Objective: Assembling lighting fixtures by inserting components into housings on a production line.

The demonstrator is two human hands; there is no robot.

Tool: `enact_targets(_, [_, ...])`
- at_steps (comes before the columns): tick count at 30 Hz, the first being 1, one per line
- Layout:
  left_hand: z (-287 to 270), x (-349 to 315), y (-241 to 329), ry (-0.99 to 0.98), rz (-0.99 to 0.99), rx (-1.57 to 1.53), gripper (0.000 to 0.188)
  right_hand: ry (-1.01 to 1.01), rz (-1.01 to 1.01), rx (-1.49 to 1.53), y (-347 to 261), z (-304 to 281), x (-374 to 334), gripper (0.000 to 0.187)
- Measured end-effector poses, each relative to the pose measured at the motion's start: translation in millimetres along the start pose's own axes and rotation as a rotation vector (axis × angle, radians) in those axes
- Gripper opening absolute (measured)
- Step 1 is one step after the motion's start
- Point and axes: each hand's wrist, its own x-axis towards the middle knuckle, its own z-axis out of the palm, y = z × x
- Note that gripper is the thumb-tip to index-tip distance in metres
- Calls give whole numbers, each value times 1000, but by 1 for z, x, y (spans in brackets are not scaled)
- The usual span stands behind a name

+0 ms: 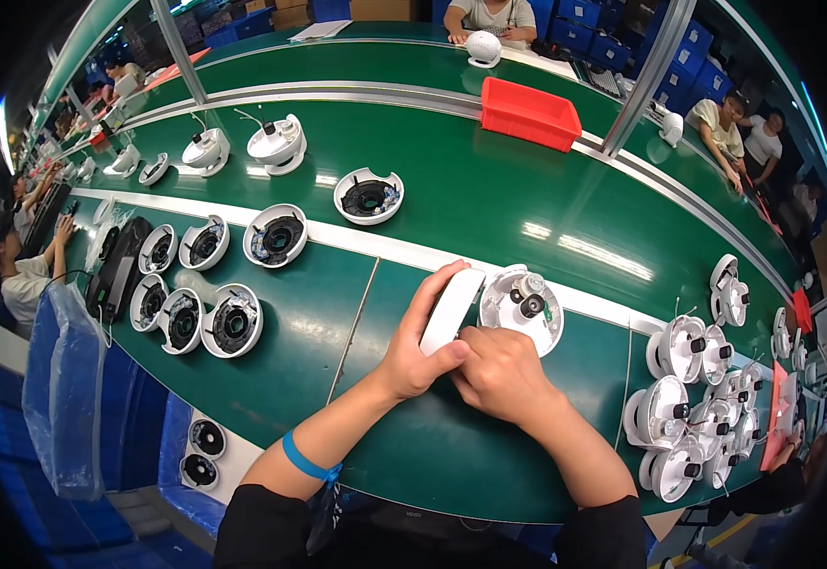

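My left hand (412,353) grips a white round plastic housing (452,309), tilted on edge so that its smooth outer side shows. Against the housing's inner side, my right hand (506,372) has its fingers curled in a pinch; whatever lies between them is hidden. Just beyond both hands sits a white camera body (544,332) with a black lens and a small round motor-like part. Around my left wrist runs a blue strap (307,461).
Several white ring housings with black insides (234,321) lie at left. White camera assemblies (662,412) crowd the right. A red bin (530,114) stands on the far side. The green conveyor (413,142) crosses ahead, with people working beyond. A clear plastic bag (64,398) hangs at left.
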Motion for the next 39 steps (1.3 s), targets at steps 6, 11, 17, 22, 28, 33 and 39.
enact_targets(6, [-7,6,11,130,-198,-380,102,154,224,323,9,1,8,25])
enact_targets(11, [-11,8,-8,155,-315,-671,92,152,648,714,24,10,-5,29])
enact_targets(17, [-2,6,-4,128,-299,-471,85,204,340,430,19,4,-1,24])
enact_targets(22, [6,4,-3,97,-268,-335,92,98,202,264,6,2,0,23])
enact_targets(28, [-1,0,-12,79,-231,-327,75,36,122,96,5,1,-1,21])
enact_targets(33, [-2,1,-11,68,-232,-237,71,12,56,37,6,3,-1,20])
enact_targets(39, [-1,5,-9,9,-299,-273,70,-33,-68,-57,16,5,-4,8])
